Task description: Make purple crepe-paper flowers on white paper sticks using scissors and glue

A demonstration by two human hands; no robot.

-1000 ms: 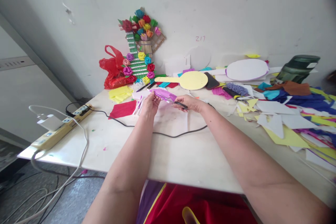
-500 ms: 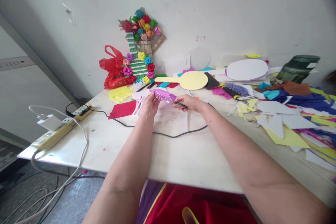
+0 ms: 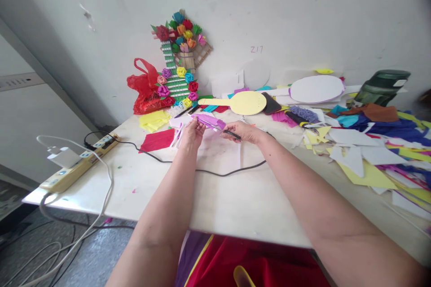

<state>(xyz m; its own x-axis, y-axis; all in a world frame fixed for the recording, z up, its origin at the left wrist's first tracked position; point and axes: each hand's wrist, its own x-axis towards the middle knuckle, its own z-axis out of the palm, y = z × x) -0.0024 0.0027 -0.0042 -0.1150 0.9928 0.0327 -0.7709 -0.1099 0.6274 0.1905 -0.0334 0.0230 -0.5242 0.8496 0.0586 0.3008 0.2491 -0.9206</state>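
- A black cable (image 3: 222, 174) is being carried in a loose curve by the bench (image 3: 235, 206), nearer than both hands.
- The scissors (image 3: 232, 134) are being gripped by the right hand (image 3: 245, 132), which is being clamped on their dark handles.
- The purple paper (image 3: 220, 123) is being pinched at its left end by the left hand (image 3: 195, 132); it is being held between the two hands, over the bench.
- The blades are being pointed toward the left hand, along the paper; whether it is being cut cannot be told.
- Beside the left hand, the red paper (image 3: 158, 140) is being supported by the bench.
- Farther back, a yellow paddle-shaped cutout (image 3: 249, 103) is being displayed flat.
- By the wall, a flower-trimmed green panel (image 3: 179, 84) is being flanked by a red bag (image 3: 148, 89).
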